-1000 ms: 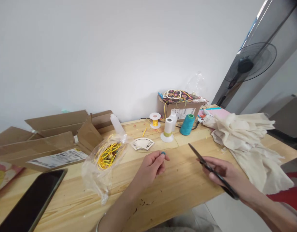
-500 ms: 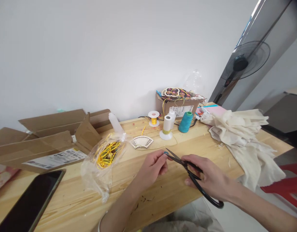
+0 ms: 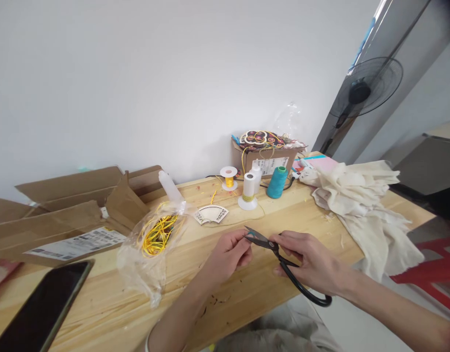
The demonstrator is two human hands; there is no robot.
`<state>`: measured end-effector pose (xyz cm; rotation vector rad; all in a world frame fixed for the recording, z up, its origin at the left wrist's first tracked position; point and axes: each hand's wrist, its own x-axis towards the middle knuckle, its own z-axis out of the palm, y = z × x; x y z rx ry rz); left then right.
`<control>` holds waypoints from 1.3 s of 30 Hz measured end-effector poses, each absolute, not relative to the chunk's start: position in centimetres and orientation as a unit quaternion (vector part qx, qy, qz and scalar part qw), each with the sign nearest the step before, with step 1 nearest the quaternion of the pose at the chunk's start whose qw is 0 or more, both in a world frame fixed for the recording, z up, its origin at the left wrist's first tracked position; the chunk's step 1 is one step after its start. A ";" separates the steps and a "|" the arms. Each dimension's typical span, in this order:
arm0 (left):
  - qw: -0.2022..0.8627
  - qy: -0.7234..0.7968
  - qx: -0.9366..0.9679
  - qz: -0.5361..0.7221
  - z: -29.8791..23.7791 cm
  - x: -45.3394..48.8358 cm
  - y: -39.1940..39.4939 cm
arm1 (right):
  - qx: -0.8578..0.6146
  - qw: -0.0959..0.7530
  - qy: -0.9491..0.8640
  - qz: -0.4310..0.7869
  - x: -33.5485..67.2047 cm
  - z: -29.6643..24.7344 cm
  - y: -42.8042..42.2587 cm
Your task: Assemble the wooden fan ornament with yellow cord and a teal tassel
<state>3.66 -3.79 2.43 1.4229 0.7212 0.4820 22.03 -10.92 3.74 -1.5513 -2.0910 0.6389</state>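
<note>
My right hand (image 3: 309, 259) grips black-handled scissors (image 3: 261, 239), its fingers round the handles and the blades pointing left. A small bit of teal thread (image 3: 251, 235) shows at the blades, beside the fingertips of my left hand (image 3: 230, 252). Those left fingers are pinched together on the thread; most of what they hold is hidden. Beyond my hands lies a fan-shaped wooden piece (image 3: 211, 214) with cut-out patterns and a braided yellow cord (image 3: 213, 196) at its top. A teal thread cone (image 3: 277, 183) stands behind and to the right.
Spools of yellow cord (image 3: 229, 182) and olive thread (image 3: 248, 197) stand near a filled cardboard box (image 3: 254, 159). To the left are a plastic bag of yellow cord (image 3: 159, 237), a phone (image 3: 45, 303) and an open carton (image 3: 74, 215). Cream cloth (image 3: 360, 190) hangs over the right edge.
The scissor blades have closed together at the teal thread by my left fingertips. The whole view has shifted slightly, so the table's things sit a little further left.
</note>
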 end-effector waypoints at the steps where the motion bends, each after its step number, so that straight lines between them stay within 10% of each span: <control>1: 0.673 0.317 0.634 0.209 2.4 3.6 -3.8 | -0.558 0.232 -0.762 0.234 22.1 3.7 -11.0; 39: 0.685 0.300 0.644 0.158 2.3 3.2 -3.8 | -0.528 0.285 -0.761 0.248 23.6 1.0 -11.5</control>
